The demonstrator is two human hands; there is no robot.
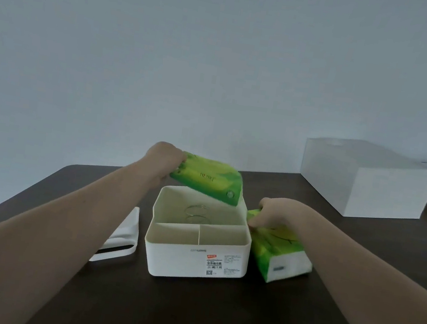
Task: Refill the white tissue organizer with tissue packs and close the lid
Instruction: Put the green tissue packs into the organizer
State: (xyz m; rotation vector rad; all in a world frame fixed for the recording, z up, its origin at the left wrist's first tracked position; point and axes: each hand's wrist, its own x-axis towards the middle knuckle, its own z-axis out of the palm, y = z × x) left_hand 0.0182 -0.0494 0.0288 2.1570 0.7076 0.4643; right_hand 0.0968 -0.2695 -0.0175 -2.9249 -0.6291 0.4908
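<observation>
The open white plastic tissue organizer [196, 244] stood on the dark brown wooden table [213, 313], its lid off, with one large rear compartment and two small front compartments, all without packs; a coiled wire spring showed on the floor of the rear one. Above the organizer's rear compartment, the left hand [164, 161] gripped one end of a green plastic-wrapped tissue pack [208, 181], fingers curled around the pack's left edge, the pack tilted with its right end lower and clear of the organizer's rim. Just right of the organizer, the right hand [279, 213] pressed down on a second green tissue pack [278, 249] that lay on the table touching or nearly touching the organizer's right wall; the fingers were bent over its far end, their tips hidden. Left of the organizer lay the flat white lid [122, 239] with a slot. Behind and right of the organizer sat a large white rectangular box [366, 180]. Small print on the organizer's front label was illegible.
</observation>
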